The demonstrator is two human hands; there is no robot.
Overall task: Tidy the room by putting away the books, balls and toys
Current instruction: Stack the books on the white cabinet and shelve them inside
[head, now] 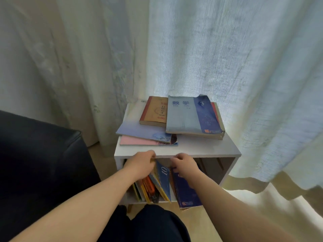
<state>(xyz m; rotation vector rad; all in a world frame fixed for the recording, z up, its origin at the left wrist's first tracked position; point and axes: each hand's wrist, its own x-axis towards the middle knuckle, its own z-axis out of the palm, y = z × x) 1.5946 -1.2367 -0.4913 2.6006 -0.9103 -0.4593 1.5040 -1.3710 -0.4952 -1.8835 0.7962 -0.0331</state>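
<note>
A small white cabinet (206, 151) stands before the curtain. On its top lie a grey-blue maths book (188, 116), a brown book (154, 110), and a lilac book (139, 130) over a pink one (138, 141). Several books stand leaning in the open shelf below, among them a blue book marked 10 (164, 179). My left hand (141, 165) holds the tops of these leaning books. My right hand (186, 165) grips the top of a dark blue book (187, 193) that sticks out of the shelf front.
A dark sofa (40, 154) sits close on the left. Pale curtains (244, 67) hang behind and to the right, pooling on the floor. The right half of the shelf (216, 168) looks open. My dark-clothed knee (153, 224) is just below the cabinet.
</note>
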